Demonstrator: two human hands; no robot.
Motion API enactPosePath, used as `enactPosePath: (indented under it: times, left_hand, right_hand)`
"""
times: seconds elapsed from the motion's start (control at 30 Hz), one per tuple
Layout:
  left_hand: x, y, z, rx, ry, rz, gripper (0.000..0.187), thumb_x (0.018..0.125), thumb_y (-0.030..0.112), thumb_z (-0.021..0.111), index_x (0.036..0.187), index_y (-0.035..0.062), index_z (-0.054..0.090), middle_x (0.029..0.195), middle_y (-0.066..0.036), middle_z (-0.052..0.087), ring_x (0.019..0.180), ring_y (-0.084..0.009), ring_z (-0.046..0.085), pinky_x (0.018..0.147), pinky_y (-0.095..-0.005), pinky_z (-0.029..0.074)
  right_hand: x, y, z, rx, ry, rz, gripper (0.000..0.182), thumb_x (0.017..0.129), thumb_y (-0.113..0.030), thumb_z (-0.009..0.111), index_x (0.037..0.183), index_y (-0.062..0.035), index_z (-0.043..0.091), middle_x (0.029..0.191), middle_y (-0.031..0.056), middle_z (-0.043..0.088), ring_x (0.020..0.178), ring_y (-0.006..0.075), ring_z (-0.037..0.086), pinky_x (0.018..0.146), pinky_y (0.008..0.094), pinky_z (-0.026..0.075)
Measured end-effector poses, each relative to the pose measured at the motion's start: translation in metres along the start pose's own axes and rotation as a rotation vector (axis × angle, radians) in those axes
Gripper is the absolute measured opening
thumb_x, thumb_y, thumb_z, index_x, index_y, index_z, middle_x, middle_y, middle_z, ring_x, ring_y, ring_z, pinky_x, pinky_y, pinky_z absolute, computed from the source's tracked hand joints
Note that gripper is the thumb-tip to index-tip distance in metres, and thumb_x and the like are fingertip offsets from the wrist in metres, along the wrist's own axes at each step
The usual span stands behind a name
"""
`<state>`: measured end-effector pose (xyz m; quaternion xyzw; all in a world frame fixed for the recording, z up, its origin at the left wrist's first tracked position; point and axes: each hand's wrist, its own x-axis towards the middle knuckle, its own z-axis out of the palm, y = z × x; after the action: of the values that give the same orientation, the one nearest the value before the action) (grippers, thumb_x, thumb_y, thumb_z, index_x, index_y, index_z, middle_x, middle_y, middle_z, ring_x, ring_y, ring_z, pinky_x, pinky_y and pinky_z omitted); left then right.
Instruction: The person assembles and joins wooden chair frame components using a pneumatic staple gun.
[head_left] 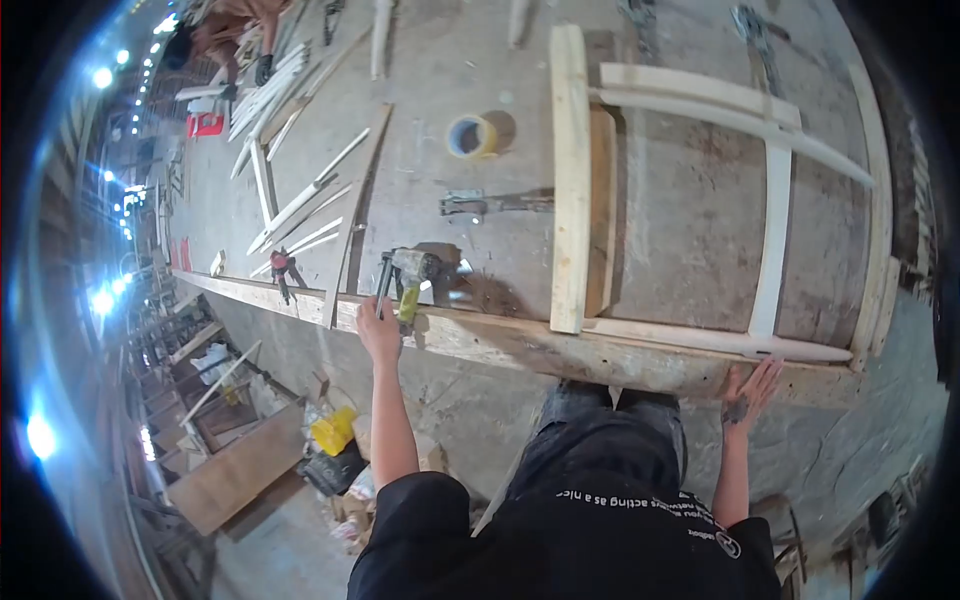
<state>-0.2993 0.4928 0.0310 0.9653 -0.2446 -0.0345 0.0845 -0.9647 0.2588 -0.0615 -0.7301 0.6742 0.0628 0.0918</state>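
Observation:
My left hand (378, 328) is at the bench's near edge, its fingers closed round the dark metal bar of a nail gun (412, 268) with a yellow-green grip. My right hand (752, 392) lies with fingers stretched out on the front edge of the bench, touching or close to a pale wooden rail (700, 338). That rail belongs to a wooden frame with a curved far rail (700, 97) and a white crosspiece (773, 230). A thick wooden batten (569, 180) stands to the left of the frame. A dark patch shows on the back of my right hand.
On the bench (480, 340) are a roll of tape (471, 136), a metal clamp (490, 202), a red-handled tool (281, 272) and several thin strips (320, 190). Another person (235, 40) works at the far left. Boards and a yellow item (334, 430) lie on the floor.

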Motion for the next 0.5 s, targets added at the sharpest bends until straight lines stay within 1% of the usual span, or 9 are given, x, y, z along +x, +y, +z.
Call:
enactPosePath:
  times: [0.03, 0.13, 0.23, 0.33, 0.37, 0.43, 0.47, 0.5]
  left_hand:
    - [0.001, -0.001, 0.002, -0.051, -0.074, -0.017, 0.036, 0.094, 0.027, 0.068, 0.116, -0.0018, 0.065, 0.114, -0.022, 0.066, 0.107, -0.0428, 0.062, 0.093, -0.0491, 0.048]
    - [0.002, -0.022, 0.039, 0.103, -0.144, 0.093, 0.049, 0.089, 0.026, 0.072, 0.129, 0.0004, 0.059, 0.115, -0.021, 0.065, 0.107, -0.0419, 0.063, 0.094, -0.0502, 0.048]
    - [-0.003, -0.014, 0.059, 0.281, -0.075, 0.201, 0.069, 0.085, 0.027, 0.075, 0.143, 0.0028, 0.046, 0.116, -0.022, 0.065, 0.108, -0.0402, 0.065, 0.093, -0.0521, 0.049]
    - [0.014, -0.022, 0.088, 0.208, -0.154, 0.091, 0.080, 0.084, 0.024, 0.075, 0.151, 0.0059, 0.036, 0.120, -0.022, 0.065, 0.109, -0.0383, 0.065, 0.092, -0.0532, 0.050]
    - [0.018, -0.020, 0.086, 0.158, -0.188, 0.060, 0.076, 0.085, 0.020, 0.072, 0.151, 0.0057, 0.037, 0.119, -0.021, 0.066, 0.107, -0.0395, 0.066, 0.090, -0.0526, 0.052]
    - [0.022, -0.013, 0.072, 0.125, -0.195, 0.039, 0.072, 0.084, 0.019, 0.071, 0.148, 0.0059, 0.040, 0.109, -0.025, 0.068, 0.102, -0.0428, 0.067, 0.087, -0.0546, 0.052]
    - [0.027, -0.010, 0.066, 0.113, -0.199, 0.032, 0.071, 0.084, 0.018, 0.071, 0.147, 0.0060, 0.041, 0.105, -0.026, 0.069, 0.099, -0.0445, 0.067, 0.085, -0.0555, 0.053]
    - [0.038, -0.006, 0.055, 0.111, -0.198, 0.007, 0.060, 0.086, 0.020, 0.067, 0.141, 0.0042, 0.048, 0.101, -0.028, 0.069, 0.099, -0.0464, 0.067, 0.085, -0.0564, 0.053]
  right_hand:
    - [-0.004, -0.002, 0.000, -0.020, -0.003, 0.015, 0.090, 0.099, -0.049, 0.057, 0.163, -0.0001, 0.016, 0.171, 0.0200, 0.011, 0.158, 0.0365, 0.010, 0.125, 0.0554, 0.012]
    - [-0.016, -0.009, -0.002, 0.037, 0.010, 0.007, 0.092, 0.098, -0.046, 0.060, 0.162, 0.0022, 0.015, 0.170, 0.0227, 0.010, 0.158, 0.0371, 0.010, 0.125, 0.0539, 0.015]
    - [-0.024, -0.020, -0.016, 0.000, -0.101, 0.062, 0.091, 0.097, -0.041, 0.063, 0.161, 0.0045, 0.018, 0.170, 0.0244, 0.011, 0.157, 0.0388, 0.012, 0.125, 0.0533, 0.017]
    - [-0.028, -0.012, -0.016, 0.031, -0.109, 0.017, 0.088, 0.095, -0.039, 0.065, 0.158, 0.0071, 0.026, 0.168, 0.0255, 0.016, 0.156, 0.0407, 0.016, 0.125, 0.0514, 0.018]
    - [-0.028, -0.012, -0.017, 0.033, -0.119, 0.018, 0.084, 0.095, -0.039, 0.066, 0.156, 0.0073, 0.031, 0.167, 0.0260, 0.020, 0.155, 0.0411, 0.019, 0.124, 0.0504, 0.020]
    - [-0.028, -0.009, -0.018, 0.040, -0.146, 0.018, 0.077, 0.094, -0.037, 0.067, 0.151, 0.0078, 0.040, 0.164, 0.0270, 0.027, 0.153, 0.0417, 0.026, 0.123, 0.0485, 0.025]
    - [-0.028, -0.008, -0.021, 0.144, -0.120, -0.015, 0.072, 0.095, -0.036, 0.066, 0.148, 0.0072, 0.044, 0.161, 0.0274, 0.032, 0.150, 0.0422, 0.031, 0.122, 0.0478, 0.028]
    - [-0.029, -0.011, -0.027, 0.250, -0.095, -0.044, 0.068, 0.095, -0.035, 0.066, 0.146, 0.0066, 0.048, 0.158, 0.0277, 0.038, 0.147, 0.0428, 0.036, 0.120, 0.0472, 0.031]
